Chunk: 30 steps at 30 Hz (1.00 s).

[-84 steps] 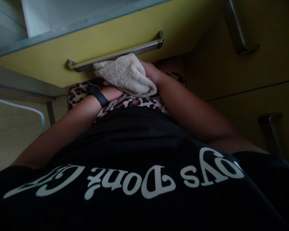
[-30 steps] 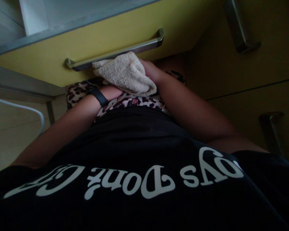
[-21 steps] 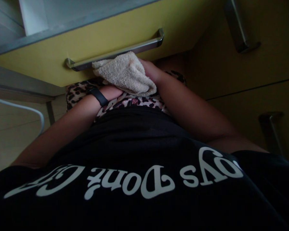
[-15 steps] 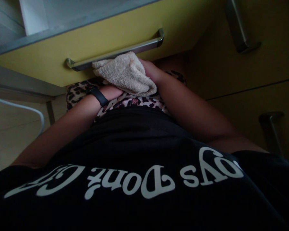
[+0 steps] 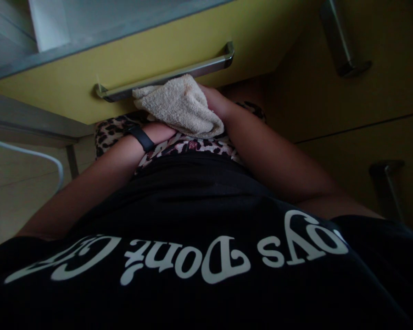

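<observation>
A beige terry cloth [image 5: 182, 103] lies bunched over my two hands above my lap, just in front of the metal handle [image 5: 172, 75] of a yellow drawer. My right hand [image 5: 215, 101] comes in from the right and holds the cloth at its edge, its fingers covered by the fabric. From the left, my left hand [image 5: 164, 131] reaches under the cloth's lower side; its fingers are hidden, so their grip does not show. A black band [image 5: 141, 138] circles my left wrist.
The yellow drawer front [image 5: 72, 82] stands pulled out close before me, with its grey top edge above. To the right, dark cabinet fronts carry an upper handle [image 5: 346, 46] and a lower handle [image 5: 387, 183]. A white cable [image 5: 37, 156] curves over the floor at left.
</observation>
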Available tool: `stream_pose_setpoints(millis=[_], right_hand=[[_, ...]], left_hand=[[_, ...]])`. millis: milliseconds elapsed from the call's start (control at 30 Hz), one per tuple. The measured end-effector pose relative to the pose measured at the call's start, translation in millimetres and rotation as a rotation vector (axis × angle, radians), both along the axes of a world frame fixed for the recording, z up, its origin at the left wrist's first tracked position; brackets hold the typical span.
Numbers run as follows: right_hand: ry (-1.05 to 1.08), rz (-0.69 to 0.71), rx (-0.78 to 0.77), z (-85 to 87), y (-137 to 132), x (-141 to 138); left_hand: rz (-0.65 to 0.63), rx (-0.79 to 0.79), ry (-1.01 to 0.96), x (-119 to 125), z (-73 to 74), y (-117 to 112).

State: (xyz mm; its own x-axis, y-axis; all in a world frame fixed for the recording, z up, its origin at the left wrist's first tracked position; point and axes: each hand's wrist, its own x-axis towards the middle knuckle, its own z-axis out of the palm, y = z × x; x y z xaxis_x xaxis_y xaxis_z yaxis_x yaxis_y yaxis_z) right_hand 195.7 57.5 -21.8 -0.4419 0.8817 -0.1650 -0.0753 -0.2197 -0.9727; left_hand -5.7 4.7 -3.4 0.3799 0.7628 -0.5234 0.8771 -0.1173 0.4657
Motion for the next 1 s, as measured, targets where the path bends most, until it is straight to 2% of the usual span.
stream_pose_setpoints(millis=[200, 467, 633, 733, 833, 1000], right_hand=[[-0.019, -0.03, -0.061, 10.7, -4.7, -1.2], [0.031, -0.055, -0.106, 18.6, -8.7, -1.1], [-0.003, -0.059, -0.073, 19.0, -9.3, -0.1], [0.001, -0.069, -0.094, 20.1, -10.8, -1.0], [-0.021, -0.068, -0.088, 16.1, -7.9, -2.1], [0.019, 0.046, 0.008, -1.7, 5.3, -4.7]], left_hand=[[0.001, 0.038, 0.003, -1.3, -4.5, -0.2], [0.033, 0.064, -0.096, 6.4, 12.3, -7.9], [0.004, 0.046, -0.08, 6.9, 14.3, -7.7], [0.035, 0.04, -0.055, 6.7, 14.0, -7.2], [0.054, 0.044, -0.078, 5.9, 11.2, -6.5], [0.062, 0.076, -0.099, 4.8, 4.1, -5.9]])
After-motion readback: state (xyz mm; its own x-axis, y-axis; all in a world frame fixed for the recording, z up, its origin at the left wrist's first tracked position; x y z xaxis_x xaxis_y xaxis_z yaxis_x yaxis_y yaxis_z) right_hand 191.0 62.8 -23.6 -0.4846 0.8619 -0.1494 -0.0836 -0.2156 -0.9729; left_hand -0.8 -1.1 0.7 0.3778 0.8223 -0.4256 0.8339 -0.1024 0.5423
